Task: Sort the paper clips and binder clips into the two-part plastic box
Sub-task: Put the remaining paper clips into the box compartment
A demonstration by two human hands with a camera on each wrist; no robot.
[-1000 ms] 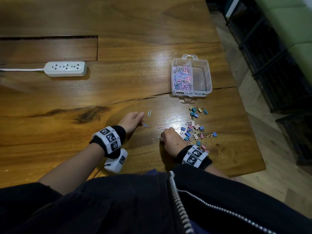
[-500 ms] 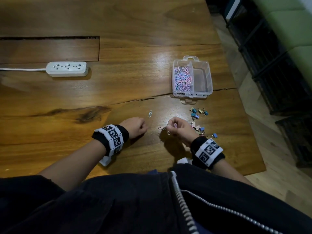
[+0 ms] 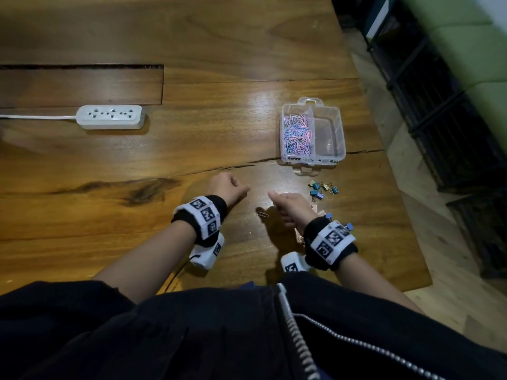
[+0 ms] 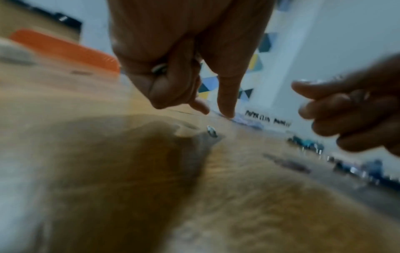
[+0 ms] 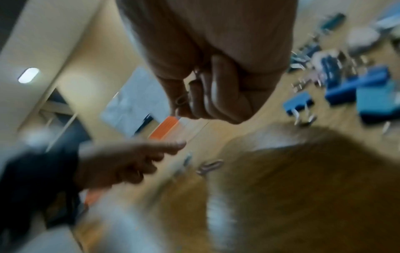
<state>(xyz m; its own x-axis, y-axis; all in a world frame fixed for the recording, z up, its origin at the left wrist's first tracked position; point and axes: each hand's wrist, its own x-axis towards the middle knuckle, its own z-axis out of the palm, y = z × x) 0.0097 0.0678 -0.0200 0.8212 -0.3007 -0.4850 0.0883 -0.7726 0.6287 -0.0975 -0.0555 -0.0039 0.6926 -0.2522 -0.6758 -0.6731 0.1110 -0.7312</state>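
Observation:
The clear two-part box (image 3: 340, 138) stands ahead on the wooden table; its left part holds several pastel paper clips (image 3: 297, 134), its right part looks bare. My left hand (image 3: 241, 191) hovers low with a paper clip (image 4: 159, 68) tucked in its curled fingers, while thumb and forefinger point down at a loose clip (image 4: 212, 131). My right hand (image 3: 274, 196) is lifted and grips paper clips (image 5: 184, 99) in curled fingers. Another clip (image 3: 262, 214) lies between the hands. Binder clips (image 3: 323, 187) lie scattered to the right, some hidden under my right wrist.
A white power strip (image 3: 109, 117) with its cable lies far left. The table's right edge (image 3: 397, 215) drops to the floor beside dark crates (image 3: 452, 119). A crack (image 3: 219, 168) runs across the wood just before the box.
My left hand took a clip off the table and moved forward to another. My right hand rose from the table with clips and shifted forward and left.

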